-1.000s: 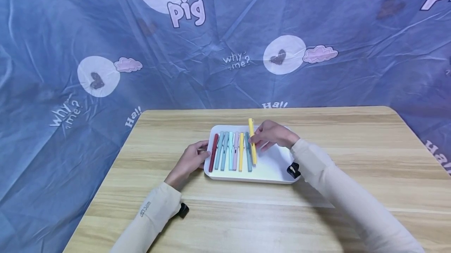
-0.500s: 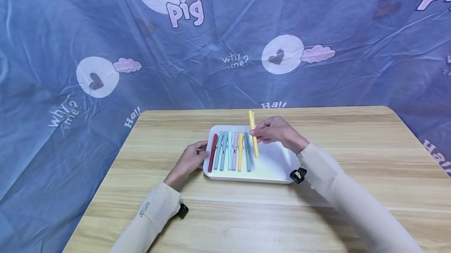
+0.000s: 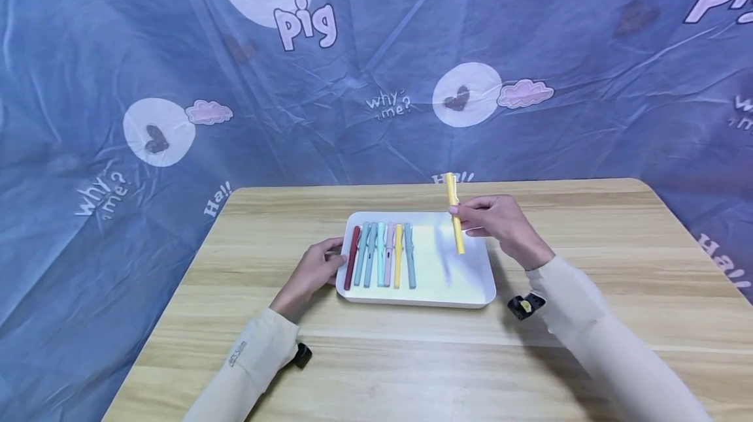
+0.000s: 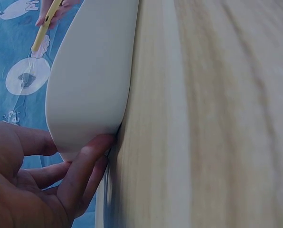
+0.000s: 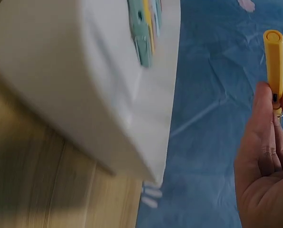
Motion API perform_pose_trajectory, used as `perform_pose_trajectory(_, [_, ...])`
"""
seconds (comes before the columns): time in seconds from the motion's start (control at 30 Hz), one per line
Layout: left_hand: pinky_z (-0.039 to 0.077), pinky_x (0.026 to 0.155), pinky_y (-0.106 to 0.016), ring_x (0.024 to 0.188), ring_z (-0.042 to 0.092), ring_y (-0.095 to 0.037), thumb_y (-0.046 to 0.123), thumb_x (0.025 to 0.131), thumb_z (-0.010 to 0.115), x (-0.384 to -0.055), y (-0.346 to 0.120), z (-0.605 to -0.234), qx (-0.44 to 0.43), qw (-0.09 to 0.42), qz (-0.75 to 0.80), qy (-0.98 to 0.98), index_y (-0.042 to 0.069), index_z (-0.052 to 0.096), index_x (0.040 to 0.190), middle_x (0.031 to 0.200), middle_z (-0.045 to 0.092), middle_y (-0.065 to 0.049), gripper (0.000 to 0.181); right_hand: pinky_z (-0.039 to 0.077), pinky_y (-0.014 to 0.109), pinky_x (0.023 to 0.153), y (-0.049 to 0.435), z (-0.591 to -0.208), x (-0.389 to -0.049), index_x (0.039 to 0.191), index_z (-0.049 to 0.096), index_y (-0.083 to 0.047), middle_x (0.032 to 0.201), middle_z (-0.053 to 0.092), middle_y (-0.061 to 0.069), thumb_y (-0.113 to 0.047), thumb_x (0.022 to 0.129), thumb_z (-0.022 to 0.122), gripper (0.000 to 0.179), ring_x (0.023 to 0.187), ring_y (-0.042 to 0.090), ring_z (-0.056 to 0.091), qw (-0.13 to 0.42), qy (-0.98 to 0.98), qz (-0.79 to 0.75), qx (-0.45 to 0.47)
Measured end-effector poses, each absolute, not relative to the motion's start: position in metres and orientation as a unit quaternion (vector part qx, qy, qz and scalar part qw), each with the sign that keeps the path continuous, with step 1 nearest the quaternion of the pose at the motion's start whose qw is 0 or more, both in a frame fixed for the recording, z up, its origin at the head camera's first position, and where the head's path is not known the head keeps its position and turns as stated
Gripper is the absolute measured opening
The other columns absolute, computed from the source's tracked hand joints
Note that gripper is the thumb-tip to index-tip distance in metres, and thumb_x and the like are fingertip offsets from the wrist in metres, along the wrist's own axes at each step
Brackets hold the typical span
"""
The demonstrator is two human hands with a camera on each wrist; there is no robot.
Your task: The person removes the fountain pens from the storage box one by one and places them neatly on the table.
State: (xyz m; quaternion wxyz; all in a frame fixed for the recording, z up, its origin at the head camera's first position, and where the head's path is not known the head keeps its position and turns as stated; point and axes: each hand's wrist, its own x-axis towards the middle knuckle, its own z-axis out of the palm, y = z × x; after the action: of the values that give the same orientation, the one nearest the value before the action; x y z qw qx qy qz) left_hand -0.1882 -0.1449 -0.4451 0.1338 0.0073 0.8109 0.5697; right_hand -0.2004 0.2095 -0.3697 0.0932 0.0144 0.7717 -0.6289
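My right hand (image 3: 500, 221) pinches a yellow pen (image 3: 458, 239) between thumb and fingers, held tilted above the right part of a white tray (image 3: 465, 281). In the right wrist view the end of that yellow pen (image 5: 274, 57) points up past the fingertips. My left hand (image 3: 314, 268) grips the tray's left side; in the left wrist view its fingers (image 4: 84, 161) lie against the tray's outer wall. Inside the tray a row of pens lies side by side: a dark red pen (image 3: 351, 257) at the left, then several blue-grey, aqua and pink ones, another yellow pen (image 3: 398, 255) and a teal pen (image 3: 410, 255).
A wooden table (image 3: 376, 363) bears the tray. Behind it hangs a blue printed cloth (image 3: 353, 115). Black wrist cameras sit at the left cuff (image 3: 302, 355) and right cuff (image 3: 525, 306).
My right hand has lifted the yellow pen up from beside the teal pen and carried it to the right. The left hand stays on the tray.
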Motion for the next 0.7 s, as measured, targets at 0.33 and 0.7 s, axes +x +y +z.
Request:
perform_pose_trajectory(0.33, [0.065,0.067,-0.037,0.100,0.070,-0.028,0.003,0.102,0.058,-0.186,-0.147,-0.446,0.001,0.123,0.568,0.814,-0.003,0.050,0.150,0.125,0.067,-0.022,0.049,0.063,0.030,0.079,0.249,-0.382,-0.193,0.121,0.065,0.015,0.087,0.075,-0.004,-0.024,0.095,0.079,0.048,0.076,0.006,0.071,0.062,0.775,-0.627,0.038])
perform_pose_trajectory(0.7, [0.065,0.068,-0.036,0.100,0.070,-0.028,0.004,0.103,0.058,-0.187,-0.148,-0.446,0.000,0.126,0.566,0.814,-0.003,0.050,0.150,0.127,0.066,-0.023,0.048,0.064,0.026,0.071,0.277,-0.408,-0.197,0.121,0.064,0.018,0.086,0.076,0.000,-0.018,0.099,0.073,0.044,0.070,0.005,0.070,0.090,0.791,-0.604,0.050])
